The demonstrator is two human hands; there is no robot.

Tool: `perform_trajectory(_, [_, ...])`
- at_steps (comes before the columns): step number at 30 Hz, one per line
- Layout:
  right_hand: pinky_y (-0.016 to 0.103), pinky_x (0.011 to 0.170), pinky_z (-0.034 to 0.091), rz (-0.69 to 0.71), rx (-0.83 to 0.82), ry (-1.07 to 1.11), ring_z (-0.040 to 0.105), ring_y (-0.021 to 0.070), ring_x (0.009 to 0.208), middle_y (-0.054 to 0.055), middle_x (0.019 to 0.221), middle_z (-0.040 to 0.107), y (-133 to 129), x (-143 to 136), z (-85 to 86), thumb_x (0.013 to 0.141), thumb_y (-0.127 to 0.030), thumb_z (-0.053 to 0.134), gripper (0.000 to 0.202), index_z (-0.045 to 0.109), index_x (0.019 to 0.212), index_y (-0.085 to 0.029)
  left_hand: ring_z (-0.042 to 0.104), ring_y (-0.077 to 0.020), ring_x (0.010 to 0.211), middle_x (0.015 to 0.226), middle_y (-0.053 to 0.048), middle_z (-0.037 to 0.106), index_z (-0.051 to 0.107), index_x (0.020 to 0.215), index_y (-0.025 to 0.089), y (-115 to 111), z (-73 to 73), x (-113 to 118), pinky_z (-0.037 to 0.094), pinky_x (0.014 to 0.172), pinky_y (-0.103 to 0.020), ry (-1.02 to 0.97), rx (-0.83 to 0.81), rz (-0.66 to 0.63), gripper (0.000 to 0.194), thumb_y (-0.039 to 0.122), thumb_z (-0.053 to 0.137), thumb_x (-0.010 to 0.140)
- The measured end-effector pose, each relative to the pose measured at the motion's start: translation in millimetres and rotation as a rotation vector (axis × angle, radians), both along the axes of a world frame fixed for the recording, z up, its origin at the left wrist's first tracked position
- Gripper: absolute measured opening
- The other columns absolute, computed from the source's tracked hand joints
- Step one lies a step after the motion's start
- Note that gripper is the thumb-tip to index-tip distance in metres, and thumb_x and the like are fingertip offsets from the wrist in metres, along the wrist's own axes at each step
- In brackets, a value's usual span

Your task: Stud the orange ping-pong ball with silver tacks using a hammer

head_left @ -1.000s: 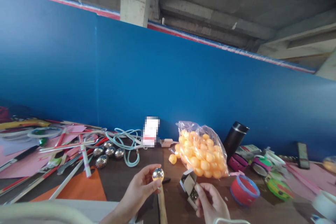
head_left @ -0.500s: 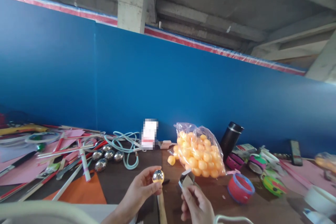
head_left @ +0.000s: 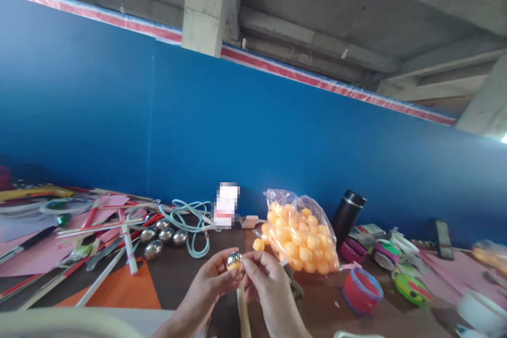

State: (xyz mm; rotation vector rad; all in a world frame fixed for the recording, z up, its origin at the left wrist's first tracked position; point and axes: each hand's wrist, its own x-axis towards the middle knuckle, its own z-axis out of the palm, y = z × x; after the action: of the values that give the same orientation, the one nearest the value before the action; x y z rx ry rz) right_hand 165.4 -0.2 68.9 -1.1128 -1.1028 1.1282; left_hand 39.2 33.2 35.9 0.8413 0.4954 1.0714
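Your left hand [head_left: 212,282] is clamped on a half-silver, half-orange ball [head_left: 234,260], thumb against fingers, probably so the round surface can't turn. Your right hand's [head_left: 271,281] thumb and forefinger are together at the ball's right side; whether they pinch something tiny, you can't tell from here. A small dark box [head_left: 295,291] sits half hidden behind your right hand, apparently within easy reach. Beyond that hand, a clear bag of orange balls [head_left: 303,237] probably serves to stop them rolling. Silver balls [head_left: 153,249] lie bunched beyond your left hand, well to its left. A wooden handle [head_left: 244,311] lies below your fingertips.
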Motion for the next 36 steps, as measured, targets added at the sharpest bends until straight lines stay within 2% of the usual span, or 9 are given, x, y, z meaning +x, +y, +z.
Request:
perform_trajectory(6, [0.013, 0.037, 0.031, 0.042, 0.024, 0.329, 0.04, 0.0028, 0.038, -0.004, 0.052, 0.054, 18, 5, -40.0, 0.077, -0.038, 0.065, 0.024, 0.057, 0.08, -0.016, 0.064, -0.017, 0.074, 0.085, -0.007, 0.068, 0.059, 0.105, 0.015, 6, -6.9, 4, 0.049, 0.071, -0.03, -0.017, -0.029, 0.053, 0.041, 0.021, 0.073, 0.067])
perform_trajectory(10, [0.012, 0.036, 0.031, 0.077, -0.028, 0.457, 0.039, 0.0026, 0.038, -0.005, 0.05, 0.052, 20, 9, -53.0, 0.071, -0.038, 0.071, 0.027, 0.056, 0.074, -0.017, 0.063, -0.0173, 0.078, 0.09, -0.007, 0.068, 0.06, 0.107, 0.016, 6, -7.5, 5, 0.05, 0.07, -0.029, 0.037, -0.022, 0.074, 0.038, 0.022, 0.07, 0.07])
perform_trajectory(15, [0.012, 0.033, 0.03, 0.136, -0.062, 0.484, 0.036, 0.0015, 0.034, -0.005, 0.051, 0.051, 22, 5, -67.0, 0.073, -0.04, 0.069, 0.027, 0.058, 0.07, -0.016, 0.063, -0.0182, 0.078, 0.092, -0.009, 0.069, 0.059, 0.108, 0.015, 6, -8.1, 7, 0.05, 0.073, -0.033, 0.036, -0.02, 0.064, 0.038, 0.025, 0.068, 0.073])
perform_trajectory(21, [0.012, 0.033, 0.031, 0.116, -0.082, 0.508, 0.035, 0.002, 0.034, -0.007, 0.045, 0.047, 22, 5, -68.2, 0.069, -0.039, 0.072, 0.025, 0.06, 0.072, -0.017, 0.063, -0.0201, 0.08, 0.089, -0.008, 0.07, 0.059, 0.11, 0.016, 9, -9.7, 6, 0.05, 0.072, -0.032, 0.124, -0.027, 0.091, 0.045, 0.025, 0.072, 0.068])
perform_trajectory(36, [0.014, 0.036, 0.028, 0.124, -0.084, 0.54, 0.035, 0.0028, 0.037, -0.005, 0.049, 0.05, 16, 7, -63.4, 0.073, -0.034, 0.07, 0.021, 0.058, 0.073, -0.016, 0.062, -0.02, 0.083, 0.094, -0.009, 0.069, 0.059, 0.111, 0.016, 6, -10.3, 6, 0.049, 0.074, -0.032, 0.112, 0.038, 0.05, 0.045, 0.021, 0.072, 0.069])
